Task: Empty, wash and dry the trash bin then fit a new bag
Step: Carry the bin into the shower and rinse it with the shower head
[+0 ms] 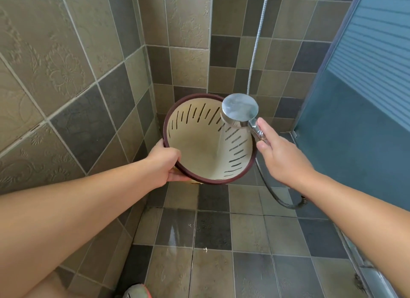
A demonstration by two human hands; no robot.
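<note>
The trash bin [199, 151] is cream inside with slotted walls and a dark red rim, tilted with its mouth toward me above the shower floor. My left hand [165, 164] grips the near-left rim, thumb inside. My right hand [279, 153] holds the chrome handle of the shower head [240, 108], which hovers over the bin's upper right rim. A thin stream of water runs from the head down into the bin. No bag is in the bin.
Tiled walls close in on the left and behind. A blue glass shower door [359, 98] stands at the right on a metal floor track [359, 260]. The metal hose [255, 53] hangs behind and loops under my right wrist. The floor tiles [213, 237] are wet.
</note>
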